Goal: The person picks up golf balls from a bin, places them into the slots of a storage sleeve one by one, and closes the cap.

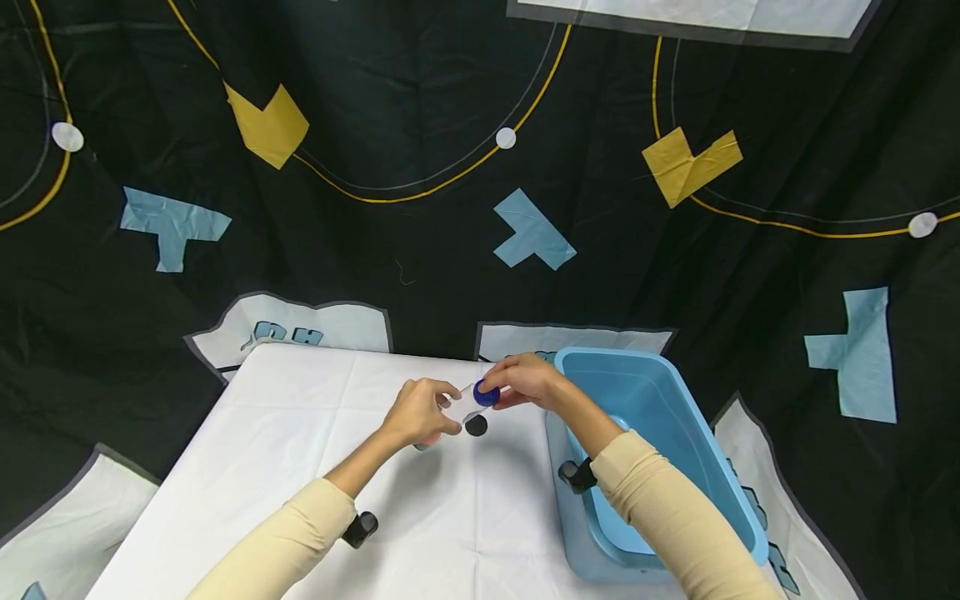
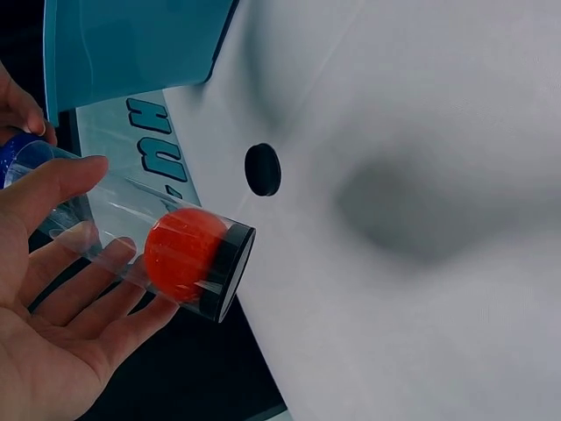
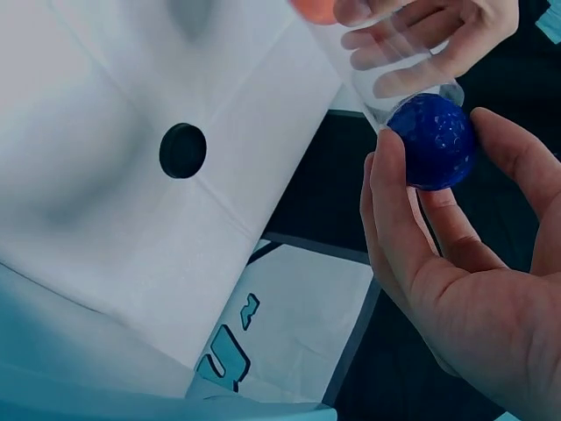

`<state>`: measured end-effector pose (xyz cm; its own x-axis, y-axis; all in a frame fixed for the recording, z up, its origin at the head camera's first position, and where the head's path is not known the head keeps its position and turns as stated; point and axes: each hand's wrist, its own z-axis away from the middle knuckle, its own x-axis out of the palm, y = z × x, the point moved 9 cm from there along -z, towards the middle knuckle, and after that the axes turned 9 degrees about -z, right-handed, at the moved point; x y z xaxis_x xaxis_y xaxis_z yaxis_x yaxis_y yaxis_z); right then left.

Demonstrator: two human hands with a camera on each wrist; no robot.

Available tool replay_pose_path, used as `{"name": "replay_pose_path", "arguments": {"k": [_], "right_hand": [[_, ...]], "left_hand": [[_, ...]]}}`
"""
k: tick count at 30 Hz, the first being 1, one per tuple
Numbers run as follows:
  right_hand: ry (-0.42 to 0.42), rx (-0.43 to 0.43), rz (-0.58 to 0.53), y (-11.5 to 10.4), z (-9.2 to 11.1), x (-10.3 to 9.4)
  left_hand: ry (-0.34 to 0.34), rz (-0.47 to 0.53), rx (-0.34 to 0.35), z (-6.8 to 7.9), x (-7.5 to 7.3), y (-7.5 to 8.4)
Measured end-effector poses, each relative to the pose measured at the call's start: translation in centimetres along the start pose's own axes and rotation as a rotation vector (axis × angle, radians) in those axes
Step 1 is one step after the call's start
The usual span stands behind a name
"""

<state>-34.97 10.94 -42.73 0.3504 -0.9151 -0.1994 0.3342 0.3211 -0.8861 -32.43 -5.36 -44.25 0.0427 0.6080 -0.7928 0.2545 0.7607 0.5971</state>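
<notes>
My left hand [image 1: 420, 412] grips a clear plastic tube [image 2: 131, 200], thumb on one side and fingers on the other. Inside, an orange ball [image 2: 182, 254] sits against the black cap [image 2: 231, 274] that closes the tube's lower end. At the opposite end my right hand [image 1: 528, 379] pinches a shiny blue ball [image 3: 434, 145] between thumb and fingers, right at the tube's mouth. A loose black cap [image 1: 476, 426] lies on the white table below the hands.
To the right on the white table [image 1: 300, 433] stands a light blue plastic bin [image 1: 660, 362], with the right forearm across it. Behind the table hangs a black cloth [image 1: 420, 267] with blue and yellow patches.
</notes>
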Motion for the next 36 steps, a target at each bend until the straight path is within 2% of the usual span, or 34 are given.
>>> {"name": "replay_pose_path", "arguments": {"k": [14, 24, 29, 36], "right_hand": [[-0.02, 0.016, 0.011, 0.0, -0.1, 0.3], [-0.037, 0.02, 0.009, 0.1, -0.3, 0.4], [-0.013, 0.022, 0.032, -0.1, 0.1, -1.2], [0.049, 0.003, 0.011, -0.5, 1.1, -5.7]], "left_hand": [[-0.007, -0.057, 0.027, -0.5, -0.3, 1.1], [-0.024, -0.042, 0.011, -0.4, -0.3, 0.6], [-0.02, -0.021, 0.006, -0.3, -0.4, 0.3], [-0.014, -0.014, -0.018, -0.2, -0.5, -0.4]]}}
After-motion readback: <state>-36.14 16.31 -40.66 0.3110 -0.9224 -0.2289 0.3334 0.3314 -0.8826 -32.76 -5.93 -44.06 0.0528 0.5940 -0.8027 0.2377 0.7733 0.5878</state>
